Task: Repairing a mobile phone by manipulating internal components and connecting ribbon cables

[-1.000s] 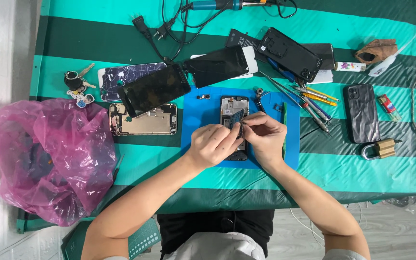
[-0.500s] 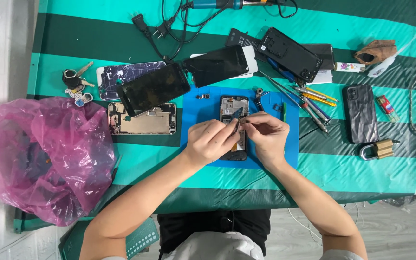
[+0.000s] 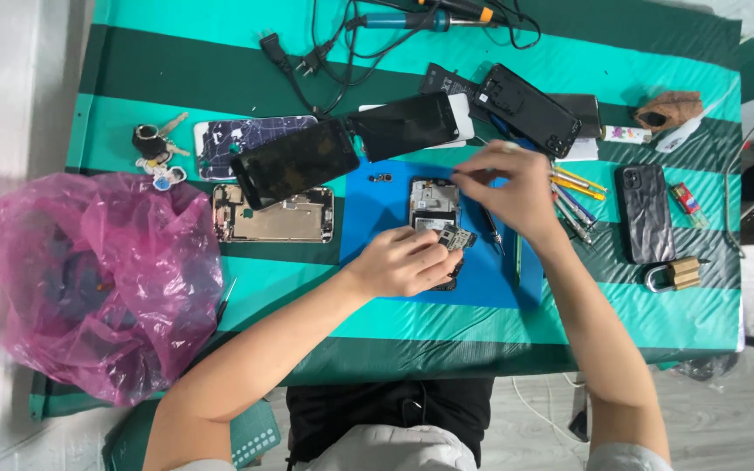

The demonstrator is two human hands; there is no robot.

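- On the blue mat (image 3: 377,222), which serves as the landmark, lies an opened phone (image 3: 434,202) with its insides showing; a small circuit board (image 3: 456,237) sits at its lower edge.
- Left hand (image 3: 399,262) rests on the mat over the phone's lower end, fingers curled together around the circuit board, pinching it at its edge.
- Right hand (image 3: 512,187) has changed: half a second ago it was down on the phone beside the left hand; now it is lifted toward the mat's upper right corner, near the tools (image 3: 573,187) lying just off the mat.
- Its fingers look drawn together at the tips; whether they clamp anything small cannot be told.
- Judged from this, the two-handed work on the phone is paused and only the left hand steadies the part.
- Left of the mat lie a gold phone frame (image 3: 274,215) and a dark screen (image 3: 294,161); further left, a pink bag (image 3: 98,279).
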